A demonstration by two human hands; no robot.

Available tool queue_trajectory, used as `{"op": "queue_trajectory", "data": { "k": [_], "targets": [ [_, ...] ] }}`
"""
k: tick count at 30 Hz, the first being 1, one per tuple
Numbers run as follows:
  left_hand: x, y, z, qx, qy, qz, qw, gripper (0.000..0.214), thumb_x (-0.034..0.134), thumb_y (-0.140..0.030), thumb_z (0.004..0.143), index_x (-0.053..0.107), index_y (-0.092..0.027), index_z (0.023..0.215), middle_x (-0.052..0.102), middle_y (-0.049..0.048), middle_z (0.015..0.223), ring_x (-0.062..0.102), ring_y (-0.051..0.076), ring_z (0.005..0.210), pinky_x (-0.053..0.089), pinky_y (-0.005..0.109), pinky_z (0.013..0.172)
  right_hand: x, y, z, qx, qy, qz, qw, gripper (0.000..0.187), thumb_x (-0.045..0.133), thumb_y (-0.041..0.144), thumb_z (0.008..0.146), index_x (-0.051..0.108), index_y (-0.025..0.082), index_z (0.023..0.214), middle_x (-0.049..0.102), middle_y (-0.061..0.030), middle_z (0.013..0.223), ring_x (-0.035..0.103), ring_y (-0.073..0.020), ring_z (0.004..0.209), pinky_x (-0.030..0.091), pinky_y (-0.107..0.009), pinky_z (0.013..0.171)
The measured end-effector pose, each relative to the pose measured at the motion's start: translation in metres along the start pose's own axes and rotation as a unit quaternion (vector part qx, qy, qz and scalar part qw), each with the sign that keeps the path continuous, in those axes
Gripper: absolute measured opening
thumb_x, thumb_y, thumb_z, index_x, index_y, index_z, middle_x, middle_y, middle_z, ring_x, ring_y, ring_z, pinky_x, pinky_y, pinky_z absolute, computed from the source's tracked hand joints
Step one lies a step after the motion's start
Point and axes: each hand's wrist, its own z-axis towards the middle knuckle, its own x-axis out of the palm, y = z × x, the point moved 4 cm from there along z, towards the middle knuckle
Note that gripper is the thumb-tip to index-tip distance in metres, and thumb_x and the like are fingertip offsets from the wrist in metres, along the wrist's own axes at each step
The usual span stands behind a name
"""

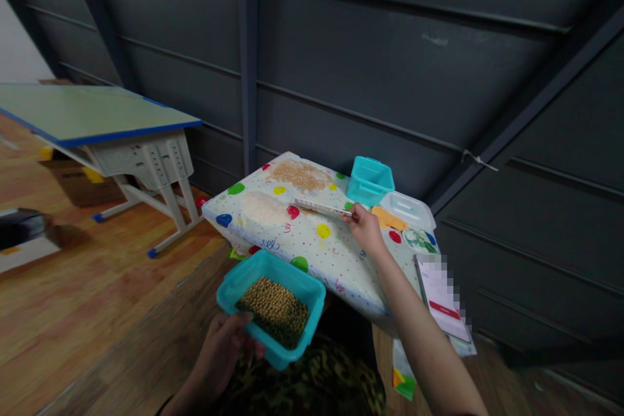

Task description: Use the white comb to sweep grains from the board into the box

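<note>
My left hand (228, 346) grips the near left rim of a turquoise plastic container (266, 266), with the thumb over the edge. Round yellowish beans (275, 305) cover its bottom, partly in shadow. The container is in front of the table's near edge, above my lap. My right hand (365, 227) is closed on the right end of a long, thin white strip (319, 207), held low over the table. Behind the strip's left part a few beans or grains show. A pale heap of fine grain (264, 208) lies left of the strip, and a tan spread of beans or kernels (299, 175) lies behind it.
The table has a balloon-print cloth (336, 250). At its right are a second turquoise container (370, 181), a clear lid (410, 209), an orange cloth (389, 218), a round patterned item (419, 240) and a tablet (441, 302). A grey wall stands behind; a desk (102, 110) is left.
</note>
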Motion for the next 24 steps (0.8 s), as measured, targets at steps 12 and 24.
{"op": "queue_trajectory", "data": {
  "k": [12, 24],
  "targets": [
    [-0.001, 0.010, 0.006, 0.010, -0.022, -0.022, 0.999, 0.059, 0.095, -0.066, 0.071, 0.062, -0.028, 0.040, 0.070, 0.0075, 0.043, 0.061, 0.021, 0.038, 0.042, 0.029, 0.038, -0.008, 0.001, -0.022, -0.001, -0.008, 0.027, 1.000, 0.025, 0.071, 0.044, 0.087, 0.053, 0.030, 0.076, 0.062, 0.0031, 0.067, 0.057, -0.0210, 0.066, 0.044, -0.030, 0.068],
    [0.007, 0.009, 0.004, 0.004, -0.028, -0.015, 0.999, 0.047, 0.091, -0.057, 0.077, 0.072, -0.025, 0.047, 0.070, 0.0085, 0.045, 0.065, 0.022, 0.039, 0.044, 0.028, 0.038, -0.016, 0.002, -0.054, 0.022, -0.058, 0.027, 0.998, 0.036, 0.070, 0.057, 0.091, 0.049, 0.031, 0.078, 0.062, 0.0027, 0.066, 0.057, -0.0210, 0.065, 0.040, -0.031, 0.064]
  ]
}}
